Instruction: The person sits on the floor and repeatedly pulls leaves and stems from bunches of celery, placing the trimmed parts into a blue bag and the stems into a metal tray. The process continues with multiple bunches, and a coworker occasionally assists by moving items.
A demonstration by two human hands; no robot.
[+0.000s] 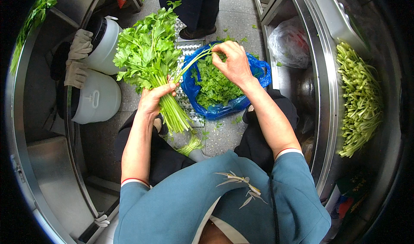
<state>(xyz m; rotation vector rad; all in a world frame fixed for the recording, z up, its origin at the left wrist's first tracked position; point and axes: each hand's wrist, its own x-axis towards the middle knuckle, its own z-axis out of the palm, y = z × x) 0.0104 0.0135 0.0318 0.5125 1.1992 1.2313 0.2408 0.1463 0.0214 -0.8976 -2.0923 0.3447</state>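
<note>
A bunch of leafy celery (153, 51) is gripped around its stems by my left hand (153, 98), leaves up and cut ends down toward my knees. My right hand (233, 62) pinches the tip of a thin stalk (197, 59) that slants out from the bunch. Below that hand, a blue plastic bag (210, 112) lies open on the floor, holding a heap of loose green leaves (216, 87). Between my feet, partly hidden, sits a small bundle of celery stems (191, 145).
Leafless celery stalks (359, 105) lie piled on the steel counter (326, 114) at right, near a metal container (343, 17). White plastic drums (98, 96) and work gloves (76, 72) stand left. Another person's leg (194, 7) is ahead, by a metal floor grate (189, 49).
</note>
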